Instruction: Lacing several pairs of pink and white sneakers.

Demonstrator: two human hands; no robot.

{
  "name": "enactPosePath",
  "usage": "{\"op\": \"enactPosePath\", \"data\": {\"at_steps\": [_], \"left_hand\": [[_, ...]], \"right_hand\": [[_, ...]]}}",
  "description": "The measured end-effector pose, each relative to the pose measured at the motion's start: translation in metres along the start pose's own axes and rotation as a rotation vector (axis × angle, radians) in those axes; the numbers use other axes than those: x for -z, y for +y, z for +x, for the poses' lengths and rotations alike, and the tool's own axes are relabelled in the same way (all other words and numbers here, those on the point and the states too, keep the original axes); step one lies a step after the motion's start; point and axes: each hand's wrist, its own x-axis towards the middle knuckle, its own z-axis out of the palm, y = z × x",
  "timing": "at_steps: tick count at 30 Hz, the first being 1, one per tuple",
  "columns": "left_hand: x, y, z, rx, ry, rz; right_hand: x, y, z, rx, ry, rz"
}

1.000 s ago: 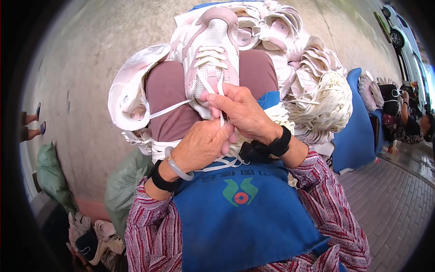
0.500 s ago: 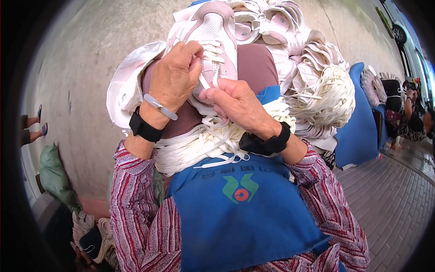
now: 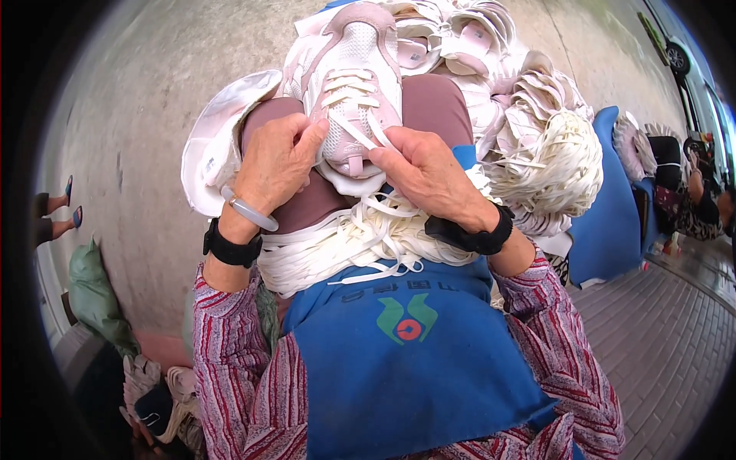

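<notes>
A pink-and-white sneaker upper [image 3: 359,50] lies across my lap, toe end away from me, its tongue tab toward me. White shoelace [image 3: 350,98] runs in rows through its far eyelets, and two loose lengths come toward my right hand, one crossing the tongue. My left hand [image 3: 276,165] is closed at the upper's left edge, fingertips partly hidden, a bit of white strip beside them. My right hand [image 3: 433,172] pinches the shoelace by the lower right of the tongue. A heap of loose white laces [image 3: 337,241] covers my lap above a blue apron [image 3: 414,383].
More uppers are stacked at the far side [image 3: 475,38] and right, where a bundle of white laces [image 3: 556,169] rests on them. Another upper [image 3: 215,146] lies by my left knee. A blue chair [image 3: 606,222] stands right; a green sack [image 3: 96,295] lies left. Other people appear at both edges.
My hands have moved apart and toward me, the left leftward to the upper's edge, the right slightly rightward. Lace rows and tongue tab, partly covered before, now show.
</notes>
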Motion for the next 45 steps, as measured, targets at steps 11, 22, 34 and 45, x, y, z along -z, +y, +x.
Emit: {"op": "enactPosePath", "data": {"at_steps": [11,22,34,45], "left_hand": [[-0.043,-0.014,-0.052,0.392,-0.112,-0.937],[-0.079,-0.003,-0.049,0.462,0.027,-1.510],[-0.075,-0.012,-0.039,0.482,-0.170,-1.572],[-0.033,-0.005,-0.069,0.480,-0.281,-1.389]], "right_hand": [[-0.011,0.015,0.005,0.343,0.240,-0.432],[-0.005,0.012,0.000,0.230,0.230,-0.312],[-0.007,0.019,0.001,0.174,0.215,-0.250],[-0.034,-0.054,-0.031,0.323,-0.128,-0.127]]}}
